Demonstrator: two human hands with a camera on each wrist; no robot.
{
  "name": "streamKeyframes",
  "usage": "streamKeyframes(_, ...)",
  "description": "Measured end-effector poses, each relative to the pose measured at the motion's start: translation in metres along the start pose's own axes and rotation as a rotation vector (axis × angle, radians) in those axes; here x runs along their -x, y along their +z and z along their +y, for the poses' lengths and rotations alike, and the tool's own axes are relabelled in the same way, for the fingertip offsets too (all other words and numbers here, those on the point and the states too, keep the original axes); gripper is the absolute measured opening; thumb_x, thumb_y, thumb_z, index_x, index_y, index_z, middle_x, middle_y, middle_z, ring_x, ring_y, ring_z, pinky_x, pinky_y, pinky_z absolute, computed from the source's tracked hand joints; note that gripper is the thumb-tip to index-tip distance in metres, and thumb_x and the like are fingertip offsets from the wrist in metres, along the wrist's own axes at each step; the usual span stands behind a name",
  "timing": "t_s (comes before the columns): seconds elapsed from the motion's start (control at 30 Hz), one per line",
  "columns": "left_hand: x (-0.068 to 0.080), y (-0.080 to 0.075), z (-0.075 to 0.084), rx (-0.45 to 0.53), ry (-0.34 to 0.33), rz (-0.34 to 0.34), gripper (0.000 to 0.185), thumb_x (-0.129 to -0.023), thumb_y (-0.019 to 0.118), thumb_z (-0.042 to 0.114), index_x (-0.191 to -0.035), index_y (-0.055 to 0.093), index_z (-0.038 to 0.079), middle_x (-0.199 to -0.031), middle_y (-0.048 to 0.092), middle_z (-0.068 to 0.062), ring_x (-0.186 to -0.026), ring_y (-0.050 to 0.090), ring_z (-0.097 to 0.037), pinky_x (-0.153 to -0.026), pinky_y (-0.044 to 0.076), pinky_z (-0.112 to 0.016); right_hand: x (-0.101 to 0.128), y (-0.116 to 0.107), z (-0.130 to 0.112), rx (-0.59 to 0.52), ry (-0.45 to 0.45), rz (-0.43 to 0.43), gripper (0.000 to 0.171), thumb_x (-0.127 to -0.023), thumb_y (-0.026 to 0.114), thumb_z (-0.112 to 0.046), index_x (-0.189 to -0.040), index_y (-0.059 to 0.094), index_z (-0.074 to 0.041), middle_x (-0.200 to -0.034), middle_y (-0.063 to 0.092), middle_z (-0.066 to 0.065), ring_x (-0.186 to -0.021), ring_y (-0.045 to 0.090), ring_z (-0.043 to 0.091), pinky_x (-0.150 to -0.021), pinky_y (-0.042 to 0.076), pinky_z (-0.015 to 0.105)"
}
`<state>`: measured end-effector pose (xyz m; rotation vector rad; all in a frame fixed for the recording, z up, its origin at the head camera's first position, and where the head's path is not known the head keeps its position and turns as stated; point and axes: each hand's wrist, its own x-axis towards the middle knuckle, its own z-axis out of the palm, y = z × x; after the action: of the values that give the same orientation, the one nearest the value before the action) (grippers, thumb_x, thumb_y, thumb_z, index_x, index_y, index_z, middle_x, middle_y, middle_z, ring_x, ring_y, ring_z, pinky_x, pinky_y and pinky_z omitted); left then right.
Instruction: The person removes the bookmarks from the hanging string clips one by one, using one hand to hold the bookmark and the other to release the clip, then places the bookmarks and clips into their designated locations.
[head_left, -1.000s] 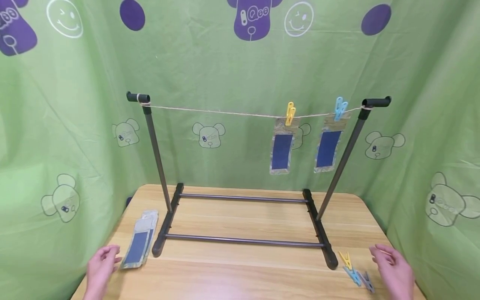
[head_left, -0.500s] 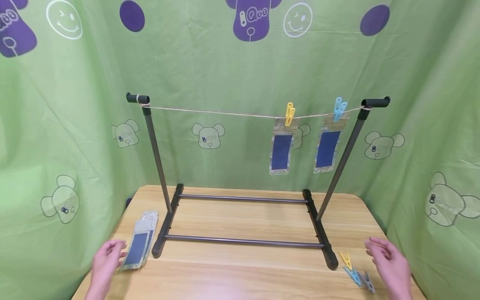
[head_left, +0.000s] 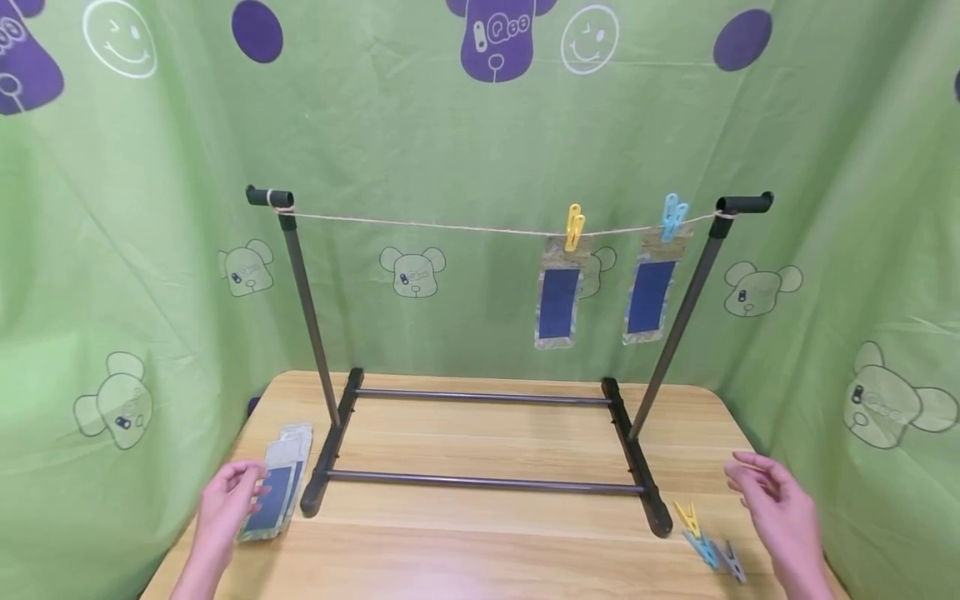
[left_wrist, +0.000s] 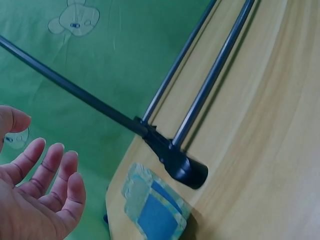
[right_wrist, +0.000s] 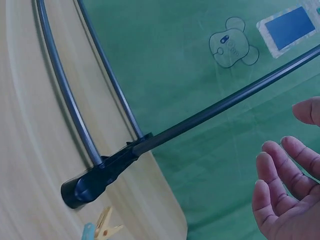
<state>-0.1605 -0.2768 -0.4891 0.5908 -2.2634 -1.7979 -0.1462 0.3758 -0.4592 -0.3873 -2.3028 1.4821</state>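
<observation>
My left hand (head_left: 228, 496) hovers open just above a small stack of clear pouches with blue inserts (head_left: 273, 493) at the table's left front; in the left wrist view the stack of pouches (left_wrist: 152, 210) lies beside the rack's foot, under my empty palm (left_wrist: 35, 195). My right hand (head_left: 772, 504) is open and empty, just right of three clothespins, yellow (head_left: 687, 517), blue (head_left: 703, 549) and grey (head_left: 731, 562). A black rack (head_left: 480, 482) carries a string (head_left: 420, 225). Two pouches hang from it, one on a yellow pin (head_left: 573, 227), one on a blue pin (head_left: 672, 217).
The wooden table (head_left: 480, 550) is enclosed by a green printed cloth (head_left: 112, 275) at the back and both sides. The rack's two low bars (head_left: 480, 398) cross the table's middle. The string's left half is bare.
My left hand moved right and forward over the pouch stack. My right hand drifted slightly forward and left near the clothespins. The camera shifted a little.
</observation>
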Motion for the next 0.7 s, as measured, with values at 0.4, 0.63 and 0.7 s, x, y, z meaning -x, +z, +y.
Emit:
streamKeyframes(0.4,0.005,0.01,0.019,0.005,0.067,-0.038,0.026,-0.098,0.054,0.016,-0.116,0.054,-0.002,-0.1,0.066,0.0,-0.082,0.064,-0.011,-0.071,0.056,-0.028,-0.002,0.001,-0.023,-0.05,-0.092,-0.014,0.029,-0.094,0.066,-0.017,-0.122,0.061,-0.012,-0.092,0.067,-0.02,-0.083,0.062,-0.001,-0.071,0.05,0.008)
streamKeyframes(0.63,0.008,0.013,0.026,-0.001,0.088,-0.079,0.031,-0.099,0.055,0.018,-0.121,0.051,-0.003,-0.102,0.066,-0.004,-0.083,0.063,-0.012,-0.072,0.055,-0.027,-0.001,0.002,-0.033,-0.041,-0.131,-0.023,0.031,-0.094,0.066,-0.016,-0.123,0.06,-0.01,-0.094,0.066,-0.019,-0.084,0.062,-0.001,-0.074,0.049,0.007)
streamKeyframes(0.7,0.008,0.015,0.029,-0.003,0.104,-0.086,0.032,-0.099,0.055,0.019,-0.122,0.051,-0.003,-0.102,0.066,-0.005,-0.084,0.063,-0.012,-0.072,0.055,-0.027,-0.001,0.003,-0.037,-0.05,-0.154,-0.025,0.031,-0.094,0.065,-0.015,-0.124,0.059,-0.008,-0.094,0.066,-0.018,-0.084,0.062,0.0,-0.075,0.049,0.007)
